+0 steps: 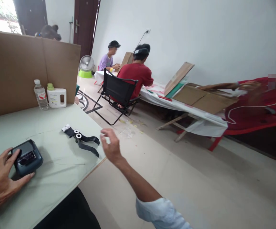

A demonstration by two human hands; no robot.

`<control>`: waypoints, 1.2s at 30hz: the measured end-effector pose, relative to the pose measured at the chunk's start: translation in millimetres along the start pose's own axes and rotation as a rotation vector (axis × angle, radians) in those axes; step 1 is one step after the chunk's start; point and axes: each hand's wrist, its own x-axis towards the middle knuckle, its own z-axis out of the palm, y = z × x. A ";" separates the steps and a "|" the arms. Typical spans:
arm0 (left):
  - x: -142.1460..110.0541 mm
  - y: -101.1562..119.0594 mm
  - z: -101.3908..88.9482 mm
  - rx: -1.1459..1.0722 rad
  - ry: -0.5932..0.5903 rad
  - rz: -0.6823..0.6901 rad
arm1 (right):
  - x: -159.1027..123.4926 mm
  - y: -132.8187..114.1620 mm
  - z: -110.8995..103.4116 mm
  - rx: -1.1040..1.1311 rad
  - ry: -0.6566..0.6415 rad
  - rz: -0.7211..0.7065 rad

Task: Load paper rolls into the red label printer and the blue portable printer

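Observation:
My left hand [3,179] grips a small dark blue-grey device [26,157] on the pale green table [49,178], thumb and fingers wrapped round its sides. My right hand [111,144] hovers in the air past the table's right edge, fingers loosely spread and holding nothing. Just left of that hand lies a black strap with small white rolls [80,138] on the tabletop.
A water bottle [41,95] and a white jug with a green cap [56,96] stand at the table's back against a cardboard screen [20,66]. Two seated people [136,74] work at a low covered table [195,114]; another person in red [259,98] reaches in from the right.

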 end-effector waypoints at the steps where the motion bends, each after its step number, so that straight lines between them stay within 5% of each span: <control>1: 1.3 -0.3 1.5 0.000 0.006 0.007 | -5.5 -17.8 16.5 -0.001 -0.089 -0.183; 5: 5.2 -3.0 7.3 -0.025 0.020 0.008 | -44.3 -52.5 66.6 -0.089 -0.483 -0.545; 9: 5.1 -7.4 12.9 -0.042 -0.036 -0.059 | -93.2 -31.4 65.4 -0.258 -0.671 -0.478; 12: 2.7 -9.5 18.6 -0.052 -0.066 -0.104 | -109.1 -19.4 48.2 -0.264 -0.677 -0.423; 15: 0.3 -9.3 24.1 -0.072 -0.083 -0.137 | -94.8 -29.2 49.0 -0.157 -0.680 -0.376; 21: -3.2 -8.6 29.1 -0.092 -0.132 -0.110 | -36.2 -67.7 127.3 0.019 -0.843 -0.334; 25: -8.3 -10.0 31.2 -0.109 -0.179 -0.140 | -29.5 -76.5 176.7 0.070 -0.989 -0.280; 36: -19.4 -8.9 31.4 -0.208 -0.241 -0.186 | -59.4 -63.3 196.3 0.061 -0.852 -0.385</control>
